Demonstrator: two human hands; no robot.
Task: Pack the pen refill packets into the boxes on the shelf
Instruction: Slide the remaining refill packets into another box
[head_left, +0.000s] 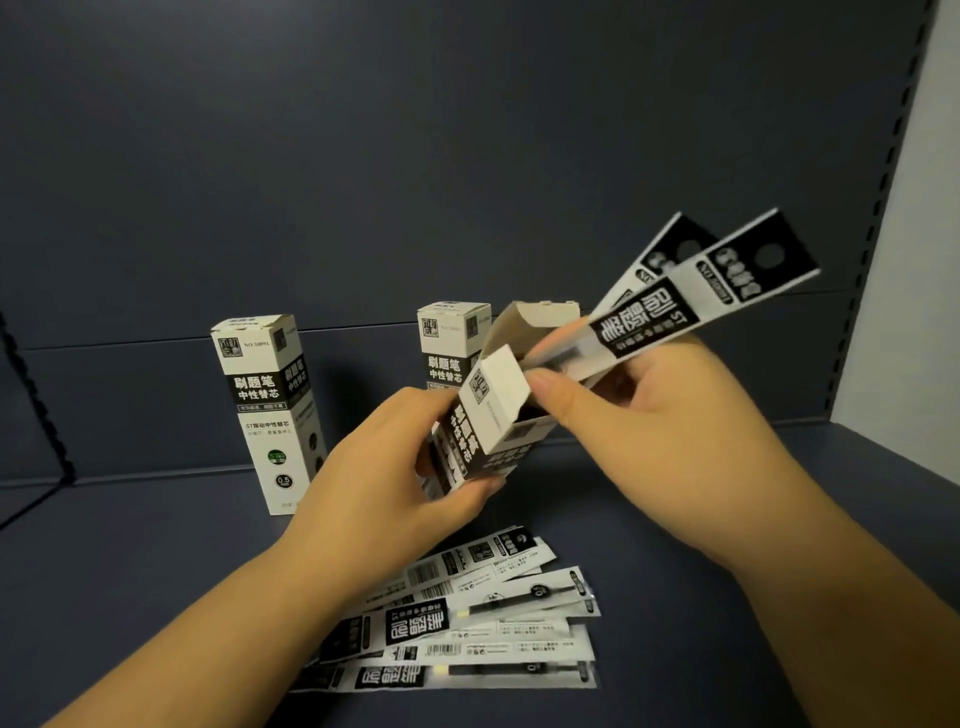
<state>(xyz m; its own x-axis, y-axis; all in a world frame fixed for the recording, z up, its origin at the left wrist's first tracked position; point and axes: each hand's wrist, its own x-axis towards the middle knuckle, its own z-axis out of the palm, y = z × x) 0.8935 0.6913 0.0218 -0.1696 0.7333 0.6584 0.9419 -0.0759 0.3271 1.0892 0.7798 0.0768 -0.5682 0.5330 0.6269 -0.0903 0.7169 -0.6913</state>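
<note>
My left hand (384, 467) grips a black-and-white carton (493, 410) tilted above the shelf, its top flaps open. My right hand (639, 410) pinches two long pen refill packets (696, 301), whose lower ends sit in the carton's mouth while their black-topped ends stick up to the right. Several more refill packets (467, 623) lie fanned out flat on the shelf below my wrists. Two closed boxes of the same design stand upright: one at the left (270, 410), one behind the held carton (449, 348).
The dark grey shelf floor (156, 571) runs to a dark back panel (415, 156). A black wire divider (31, 415) stands at the left edge. A slotted upright and a white wall (914, 260) close off the right side.
</note>
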